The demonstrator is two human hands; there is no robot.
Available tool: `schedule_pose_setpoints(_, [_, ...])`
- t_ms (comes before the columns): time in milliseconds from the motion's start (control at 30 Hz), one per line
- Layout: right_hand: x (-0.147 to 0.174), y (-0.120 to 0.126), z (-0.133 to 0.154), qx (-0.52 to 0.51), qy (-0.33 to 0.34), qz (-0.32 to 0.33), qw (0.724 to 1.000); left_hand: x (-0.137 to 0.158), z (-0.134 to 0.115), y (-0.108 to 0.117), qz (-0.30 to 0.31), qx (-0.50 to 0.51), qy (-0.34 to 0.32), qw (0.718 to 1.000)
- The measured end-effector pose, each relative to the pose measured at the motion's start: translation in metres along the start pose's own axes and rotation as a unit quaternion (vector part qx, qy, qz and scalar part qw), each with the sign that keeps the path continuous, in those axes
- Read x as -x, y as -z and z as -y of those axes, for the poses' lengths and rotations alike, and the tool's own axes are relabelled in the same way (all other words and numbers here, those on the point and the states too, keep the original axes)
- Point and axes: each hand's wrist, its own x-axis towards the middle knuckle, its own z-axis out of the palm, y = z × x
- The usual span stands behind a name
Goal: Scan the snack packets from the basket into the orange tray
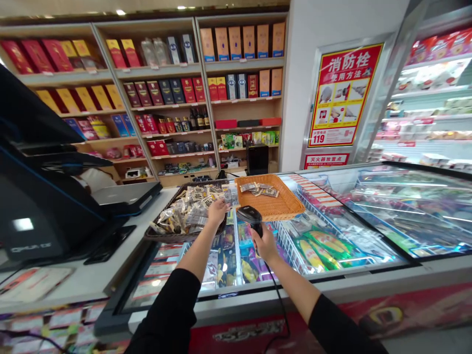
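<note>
My left hand (218, 211) reaches over the right side of a dark woven basket (157, 238) heaped with small wrapped snack packets (177, 216). Its fingers are closed on a snack packet (231, 195) in clear and grey wrapping, partly blurred against the glass behind. My right hand (266, 242) grips the handle of a black barcode scanner (249, 214), whose head is turned toward the left hand. The scanner's cord (277, 290) hangs down in front. Behind the scanner stands an orange woven basket (291, 204) with several similar packets (263, 189) in it.
Both baskets rest on a glass-topped chest freezer (346, 246) with bagged goods inside. On the left, a black checkout machine (47, 206) and a scale (125, 194) occupy the counter (147, 221). Shelves of boxed bottles (165, 91) line the back wall.
</note>
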Motion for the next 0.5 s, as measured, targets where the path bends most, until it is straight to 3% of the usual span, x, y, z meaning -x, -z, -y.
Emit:
schedule_pose_setpoints(333, [0.001, 0.002, 0.002, 0.038, 0.003, 0.000, 0.999, 0.002, 0.000, 0.001, 0.027, -0.003, -0.011, 1.000])
schedule_pose_setpoints(500, [0.002, 0.001, -0.001, 0.016, 0.004, -0.011, 1.000, 0.011, -0.009, -0.002, -0.004, -0.143, -0.077, 0.987])
